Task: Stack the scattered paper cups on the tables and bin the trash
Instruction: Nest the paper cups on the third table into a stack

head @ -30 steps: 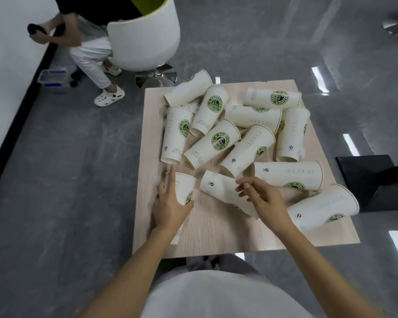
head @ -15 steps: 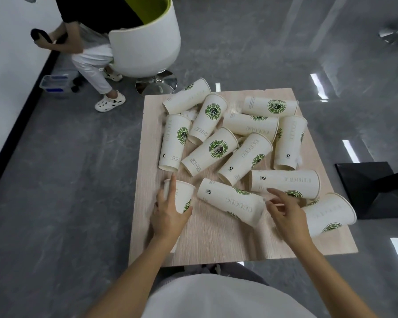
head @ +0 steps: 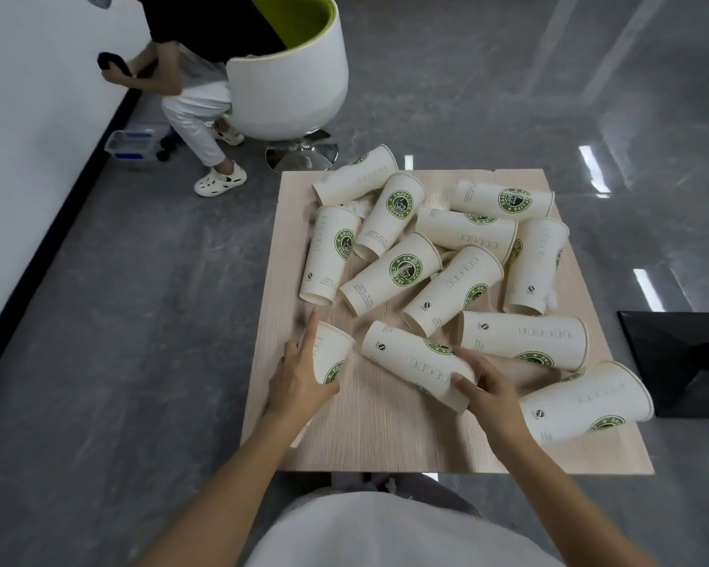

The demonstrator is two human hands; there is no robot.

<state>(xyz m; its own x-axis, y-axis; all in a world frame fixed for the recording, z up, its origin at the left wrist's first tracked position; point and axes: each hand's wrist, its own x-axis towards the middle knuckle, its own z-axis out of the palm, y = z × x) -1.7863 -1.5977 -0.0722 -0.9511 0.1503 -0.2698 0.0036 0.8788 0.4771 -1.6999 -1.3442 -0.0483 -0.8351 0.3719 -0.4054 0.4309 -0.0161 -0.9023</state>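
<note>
Table (head: 385,444) carries approx. a dozen cups (head: 398,272), lying scattered, none nested yet. Left hand (head: 299,378) wraps the standing cup (head: 332,354) near the front-left edge; right hand (head: 492,399) pinches the lying cup (head: 414,362) at its mouth end. Both grips clamped. Best: swing it base-down, slide straight in.

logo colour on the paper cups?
Green round logo with white lettering, on a cream paper cup. Head view shows it best.

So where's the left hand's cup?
Head view, wooden table's near-left: the cream green-logo paper cup in the left hand, left of the right hand's lying cup.
</note>
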